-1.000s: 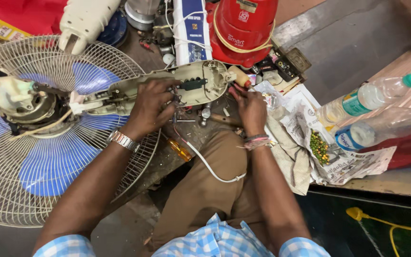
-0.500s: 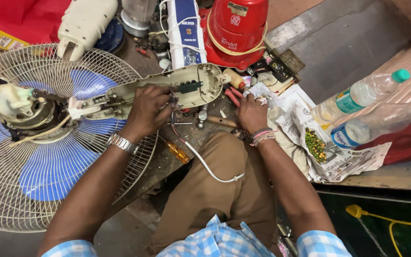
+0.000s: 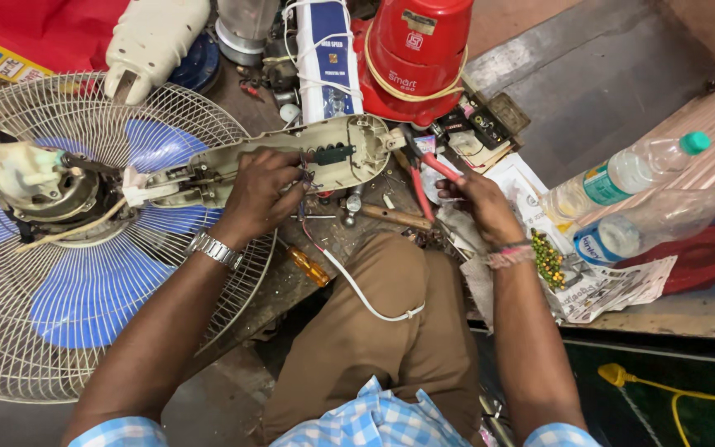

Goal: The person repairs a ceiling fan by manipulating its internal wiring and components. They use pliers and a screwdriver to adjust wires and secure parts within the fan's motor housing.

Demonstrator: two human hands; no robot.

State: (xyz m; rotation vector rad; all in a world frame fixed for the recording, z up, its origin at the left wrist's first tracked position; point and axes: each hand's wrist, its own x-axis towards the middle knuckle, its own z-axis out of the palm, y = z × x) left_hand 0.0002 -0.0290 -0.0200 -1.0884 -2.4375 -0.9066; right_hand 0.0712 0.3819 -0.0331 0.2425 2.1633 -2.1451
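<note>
On the fan housing left hand presses; right hand grips pliers

The opened fan housing was taken as the landmark. To its left, the fan motor was joined to it, and the wire guard was spread beneath both. On the housing's middle the left hand was laid. At its right end, pliers were held by the right hand. Behind the housing, a mixer base and a boxed item were stood side by side. In front of it, on the bench, a wooden-handled tool and a screwdriver were laid. Well to its right, two bottles were laid together, with newspaper beneath and in front of them.
</note>
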